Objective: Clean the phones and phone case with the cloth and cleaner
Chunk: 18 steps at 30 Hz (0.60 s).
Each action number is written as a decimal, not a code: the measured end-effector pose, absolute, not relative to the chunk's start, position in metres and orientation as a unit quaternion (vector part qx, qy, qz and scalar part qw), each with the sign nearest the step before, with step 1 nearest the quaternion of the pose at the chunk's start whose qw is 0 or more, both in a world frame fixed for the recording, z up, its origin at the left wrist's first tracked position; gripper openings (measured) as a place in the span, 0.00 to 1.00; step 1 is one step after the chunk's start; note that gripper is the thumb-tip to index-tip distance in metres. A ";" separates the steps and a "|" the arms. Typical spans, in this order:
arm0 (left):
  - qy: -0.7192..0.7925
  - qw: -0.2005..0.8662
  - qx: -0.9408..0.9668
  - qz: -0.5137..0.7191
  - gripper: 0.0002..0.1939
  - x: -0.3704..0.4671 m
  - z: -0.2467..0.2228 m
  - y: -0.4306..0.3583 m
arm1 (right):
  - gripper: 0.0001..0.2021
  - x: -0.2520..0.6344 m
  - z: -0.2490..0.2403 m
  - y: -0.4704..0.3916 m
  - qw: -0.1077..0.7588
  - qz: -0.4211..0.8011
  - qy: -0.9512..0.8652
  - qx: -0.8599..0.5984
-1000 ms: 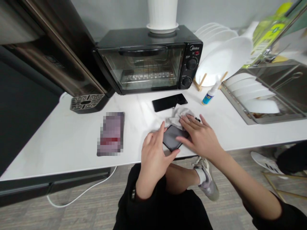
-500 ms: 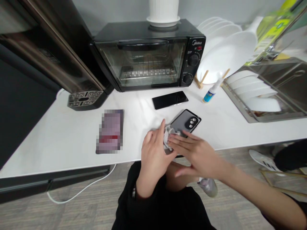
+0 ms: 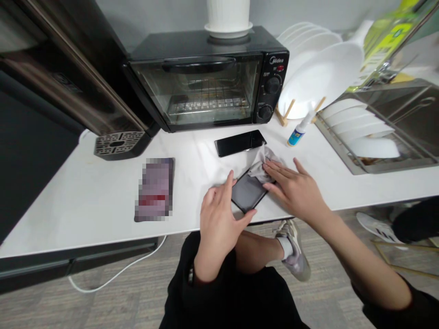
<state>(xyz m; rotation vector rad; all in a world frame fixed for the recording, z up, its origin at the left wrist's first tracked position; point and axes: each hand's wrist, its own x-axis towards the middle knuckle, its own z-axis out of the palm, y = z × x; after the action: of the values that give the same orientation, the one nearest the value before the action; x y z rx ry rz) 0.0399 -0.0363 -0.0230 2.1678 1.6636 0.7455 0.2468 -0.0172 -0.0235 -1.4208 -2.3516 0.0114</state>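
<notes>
A grey translucent phone case (image 3: 249,192) with a black rim lies flat near the counter's front edge. My left hand (image 3: 219,224) steadies its near end, thumb and fingers at opposite edges. Under the fingers of my right hand (image 3: 297,187), a crumpled pale grey cloth (image 3: 262,160) is pressed onto the far end, covering the camera cutout. Just behind the case rests a smartphone (image 3: 236,144) with a dark screen. A small white spray bottle (image 3: 295,136) with a blue label stands to the right of it.
A pixelated flat rectangular item (image 3: 156,187) lies at left on the white counter (image 3: 85,196). Behind are a toaster oven (image 3: 212,91) and a dispenser with a drip tray (image 3: 118,144). Plates (image 3: 322,77) stand in a rack beside a sink (image 3: 356,167) holding bowls (image 3: 360,123).
My right hand has slid the cloth from the case's near end up and right to its far end, spreading it over the camera cutout. My left hand has stayed nearly in place.
</notes>
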 end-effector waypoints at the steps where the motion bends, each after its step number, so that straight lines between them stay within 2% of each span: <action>1: 0.581 0.154 0.757 0.256 0.52 0.040 -0.023 -0.036 | 0.34 0.242 -0.024 -0.021 0.201 0.013 -0.844 -0.497; 3: 0.588 0.150 0.756 0.246 0.52 0.039 -0.023 -0.036 | 0.38 0.231 -0.025 -0.029 0.209 0.062 -0.877 -0.428; 5: 0.592 0.143 0.756 0.241 0.53 0.038 -0.023 -0.037 | 0.37 0.227 -0.026 -0.031 0.211 0.100 -0.891 -0.388; 9: 0.583 0.144 0.755 0.262 0.54 0.039 -0.022 -0.037 | 0.26 0.242 -0.024 -0.014 0.208 0.047 -0.836 -0.505; 11: 0.582 0.152 0.754 0.264 0.53 0.039 -0.023 -0.037 | 0.28 0.243 -0.023 -0.013 0.208 0.032 -0.831 -0.515; 15: 0.573 0.149 0.764 0.257 0.53 0.037 -0.024 -0.037 | 0.36 0.228 -0.024 -0.029 0.208 0.100 -0.894 -0.385; 18: 0.573 0.148 0.762 0.264 0.54 0.037 -0.025 -0.038 | 0.29 0.233 -0.025 -0.025 0.208 0.071 -0.869 -0.442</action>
<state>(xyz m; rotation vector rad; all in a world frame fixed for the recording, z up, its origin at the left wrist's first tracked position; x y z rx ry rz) 0.0371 -0.0376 -0.0252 2.1921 1.6479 0.7581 0.2332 -0.0246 -0.0247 -1.2311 -2.4200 0.1981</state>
